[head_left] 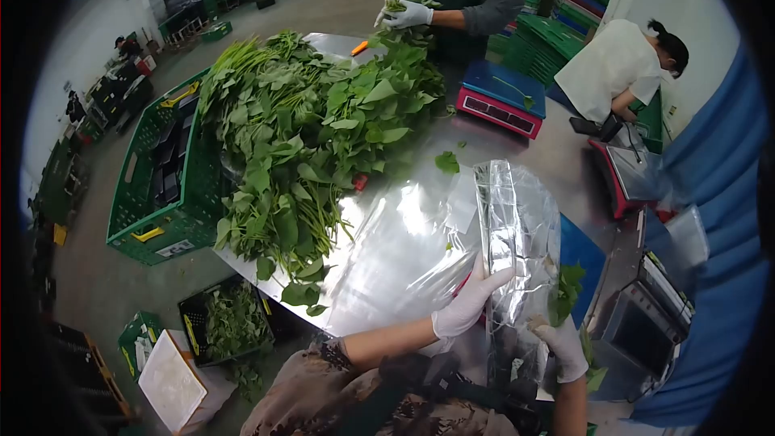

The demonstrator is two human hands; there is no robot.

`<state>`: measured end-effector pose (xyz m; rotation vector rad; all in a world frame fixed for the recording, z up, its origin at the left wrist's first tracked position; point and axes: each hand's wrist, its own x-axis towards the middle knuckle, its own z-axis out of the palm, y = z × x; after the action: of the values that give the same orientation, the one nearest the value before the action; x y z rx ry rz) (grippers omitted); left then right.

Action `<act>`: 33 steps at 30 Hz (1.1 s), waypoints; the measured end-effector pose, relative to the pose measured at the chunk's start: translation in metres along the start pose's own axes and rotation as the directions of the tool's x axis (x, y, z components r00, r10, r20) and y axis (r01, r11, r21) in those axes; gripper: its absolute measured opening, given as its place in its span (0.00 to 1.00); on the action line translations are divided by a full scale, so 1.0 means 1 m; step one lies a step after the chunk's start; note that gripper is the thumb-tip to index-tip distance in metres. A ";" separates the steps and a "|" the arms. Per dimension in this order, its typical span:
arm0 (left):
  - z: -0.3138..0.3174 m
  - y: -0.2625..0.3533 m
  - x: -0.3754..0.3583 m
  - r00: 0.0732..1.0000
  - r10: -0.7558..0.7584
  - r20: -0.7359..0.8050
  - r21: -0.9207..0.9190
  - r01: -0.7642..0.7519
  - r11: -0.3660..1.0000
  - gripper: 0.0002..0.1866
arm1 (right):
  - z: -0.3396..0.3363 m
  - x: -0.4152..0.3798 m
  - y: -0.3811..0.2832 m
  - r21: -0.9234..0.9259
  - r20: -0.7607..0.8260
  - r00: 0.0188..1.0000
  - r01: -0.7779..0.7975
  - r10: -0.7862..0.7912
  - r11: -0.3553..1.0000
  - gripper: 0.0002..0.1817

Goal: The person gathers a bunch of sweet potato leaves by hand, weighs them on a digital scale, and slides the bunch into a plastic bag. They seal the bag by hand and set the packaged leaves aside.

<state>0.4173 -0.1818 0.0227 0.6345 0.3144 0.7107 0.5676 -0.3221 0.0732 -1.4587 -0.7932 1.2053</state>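
A long, shiny clear plastic bag [525, 226] lies crinkled in front of me, over the table edge and a blue-topped scale [583, 254]. My left hand [472, 305], in a white glove, grips the bag's left side with the thumb on top. My right hand [561, 347], gloved too, has its fingers curled on the lower right of the bag. Green leaves [567, 295] stick out beside the bag above my right hand. Whatever is inside the bag is hard to make out through the glare.
Leafy greens [299, 129] are heaped on the metal table [387, 250]. A green crate [165, 218] with black trays stands left. Across the table, a co-worker's gloved hands [408, 14] hold greens near a red-and-blue scale [500, 101]. Another person [617, 64] bends at right.
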 end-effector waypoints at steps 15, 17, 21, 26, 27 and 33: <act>-0.225 0.080 -0.010 0.989 -0.060 0.134 0.753 -0.141 -0.642 0.32 | 0.002 -0.009 0.044 0.408 -0.299 0.951 0.056 0.076 0.911 0.33; -0.241 0.080 -0.009 0.988 -0.039 0.148 0.738 -0.136 -0.661 0.33 | 0.009 -0.011 0.050 0.445 -0.331 0.940 0.075 0.086 0.892 0.33; -0.236 0.081 -0.014 1.000 0.019 0.013 0.811 0.000 -0.584 0.33 | 0.037 -0.013 0.062 0.488 -0.405 0.909 0.124 0.098 0.864 0.32; -0.225 0.089 -0.024 0.997 0.029 0.074 0.833 -0.046 -0.551 0.31 | 0.079 -0.022 0.059 0.403 -0.516 0.854 0.172 0.068 0.899 0.33; -0.218 0.097 -0.021 0.992 0.016 0.129 0.838 -0.100 -0.536 0.29 | 0.084 -0.022 0.059 0.368 -0.536 0.842 0.178 0.052 0.912 0.33; -0.244 0.084 0.014 0.869 -0.261 0.420 0.763 -0.494 -0.417 0.14 | 0.099 -0.017 0.066 0.314 -0.590 0.807 0.232 -0.002 0.921 0.36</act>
<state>0.2700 -0.0185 -0.1122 2.7690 0.3497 0.2179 0.4605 -0.3239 0.0185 -1.3226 -0.2061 0.6893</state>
